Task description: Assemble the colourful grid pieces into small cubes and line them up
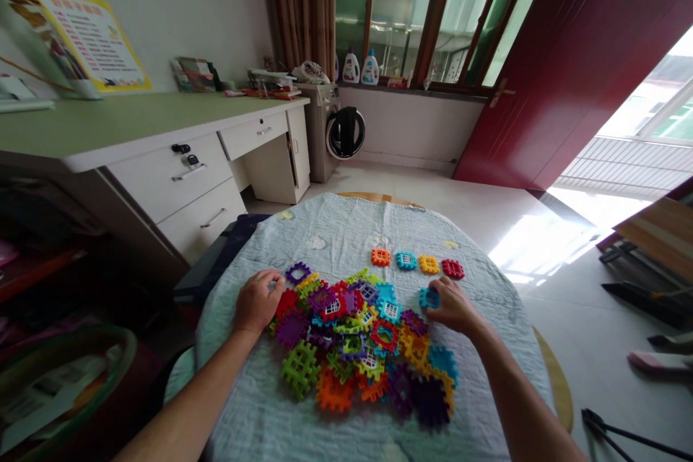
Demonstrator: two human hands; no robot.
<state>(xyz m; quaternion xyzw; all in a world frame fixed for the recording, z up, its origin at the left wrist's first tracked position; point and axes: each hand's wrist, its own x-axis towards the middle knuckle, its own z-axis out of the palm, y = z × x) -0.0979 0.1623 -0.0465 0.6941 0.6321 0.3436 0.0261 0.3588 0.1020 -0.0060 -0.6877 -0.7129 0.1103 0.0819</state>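
My right hand (452, 307) pinches a blue toothed square building block (426, 298) at its right side, low over the cloth. Curled at the left edge of the block pile is my left hand (258, 301); its fingers are closed, and whatever they may hold is hidden. A heap of interlocking plastic blocks (336, 332) in several colours lies between the hands, some with white window inserts. Beyond the right hand runs a spaced row: an orange block (380, 257), a blue window block (406, 260), a yellow block (429, 264) and a red block (453, 269).
A pale cloth (346, 231) covers the round table. To the left stands a desk with drawers (178, 173); a washing machine (323, 133) with its door ajar is behind. A red door (546, 72) is at the right, and a black stand leg (622, 433) lies near the floor.
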